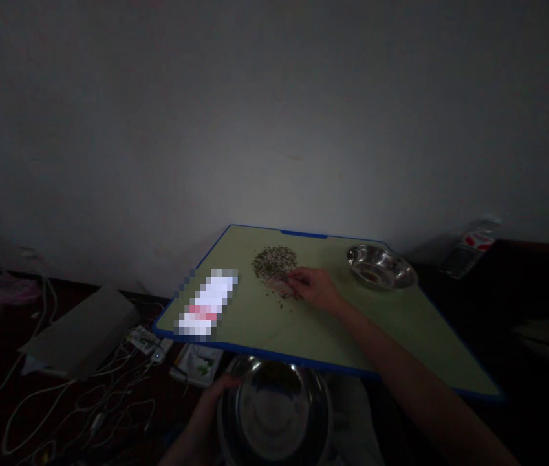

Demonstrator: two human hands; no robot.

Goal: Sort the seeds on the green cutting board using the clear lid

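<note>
My right hand [313,288] is at the near edge of a pile of small dark and pale grains [275,260] on a pale green board with a blue rim [274,323]. Its fingers are pinched together; what they hold is too dark and small to make out. A pale, reddish patch lies under the fingertips, with a few loose bits around it. Below the board's near edge, my left hand [220,390] grips the left rim of a large shiny metal bowl [274,408]. Some dark matter shows inside that bowl, near its far side.
A smaller metal bowl [381,268] with something in it stands at the board's right. A bright, blurred-out phone-like panel [209,304] lies at the left. Tangled white cables [104,401] and a grey box [83,330] are on the floor. A wall rises behind the board.
</note>
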